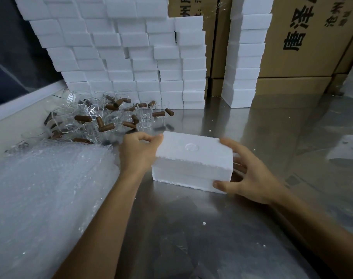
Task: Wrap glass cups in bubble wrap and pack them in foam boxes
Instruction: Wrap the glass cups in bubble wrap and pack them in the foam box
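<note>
A closed white foam box [193,162] lies on the steel table [211,228] in the middle of the view. My left hand [138,151] grips its left end, fingers curled over the top edge. My right hand [248,176] holds the right end, thumb on the near corner and fingers spread round the side. A heap of glass cups with brown wooden handles [103,117] lies at the back left. Sheets of bubble wrap [46,188] are piled at the left, beside my left forearm.
A wall of stacked white foam boxes [131,57] stands at the back, with a separate tall stack [246,57] to its right. Printed cardboard cartons [304,37] rise behind them. Small foam crumbs dot the table.
</note>
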`<action>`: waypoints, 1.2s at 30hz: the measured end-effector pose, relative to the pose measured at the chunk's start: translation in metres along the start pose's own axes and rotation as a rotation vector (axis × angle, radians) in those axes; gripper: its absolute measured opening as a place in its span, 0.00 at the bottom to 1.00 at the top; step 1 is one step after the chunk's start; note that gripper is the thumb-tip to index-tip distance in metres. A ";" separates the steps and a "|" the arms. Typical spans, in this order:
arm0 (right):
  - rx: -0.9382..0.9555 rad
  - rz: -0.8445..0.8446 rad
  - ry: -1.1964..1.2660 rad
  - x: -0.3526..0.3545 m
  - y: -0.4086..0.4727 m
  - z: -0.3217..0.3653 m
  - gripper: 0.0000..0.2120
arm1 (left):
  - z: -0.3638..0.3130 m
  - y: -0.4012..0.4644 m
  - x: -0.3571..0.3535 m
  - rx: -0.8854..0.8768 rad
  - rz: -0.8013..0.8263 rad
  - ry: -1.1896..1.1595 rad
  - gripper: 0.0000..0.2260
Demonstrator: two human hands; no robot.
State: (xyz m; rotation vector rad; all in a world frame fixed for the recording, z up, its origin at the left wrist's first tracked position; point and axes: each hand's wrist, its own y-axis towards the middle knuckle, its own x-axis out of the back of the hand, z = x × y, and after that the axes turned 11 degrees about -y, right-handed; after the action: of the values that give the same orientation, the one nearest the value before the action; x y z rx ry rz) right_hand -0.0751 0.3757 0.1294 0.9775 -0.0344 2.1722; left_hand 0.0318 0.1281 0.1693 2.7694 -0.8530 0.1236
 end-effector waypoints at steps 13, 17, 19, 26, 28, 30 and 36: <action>-0.044 -0.193 -0.004 -0.006 -0.007 -0.002 0.43 | 0.011 0.000 -0.032 0.063 -0.173 -0.140 0.23; -0.045 -0.241 -0.076 -0.009 -0.009 0.002 0.43 | 0.015 -0.022 -0.042 0.212 -0.011 -0.066 0.19; -0.042 -0.285 -0.126 -0.009 -0.012 0.003 0.43 | 0.009 -0.027 -0.043 0.256 0.025 -0.104 0.20; -0.046 -0.413 -0.219 -0.008 -0.014 0.006 0.47 | -0.015 -0.031 -0.055 0.338 -0.031 -0.449 0.33; -0.056 -0.447 -0.223 -0.009 -0.013 0.008 0.47 | -0.021 -0.035 -0.064 0.395 -0.071 -0.491 0.41; -0.070 -0.480 -0.232 -0.011 -0.012 0.009 0.46 | -0.023 -0.043 -0.072 0.519 -0.050 -0.593 0.42; -0.123 -0.366 -0.121 -0.012 -0.011 0.003 0.47 | -0.019 -0.051 -0.085 0.586 0.106 -0.631 0.39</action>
State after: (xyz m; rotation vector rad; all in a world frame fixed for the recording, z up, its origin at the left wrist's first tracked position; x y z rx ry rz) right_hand -0.0611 0.3752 0.1203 0.9612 -0.0426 1.7561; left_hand -0.0102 0.2199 0.1646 3.3650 -1.2755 -0.6114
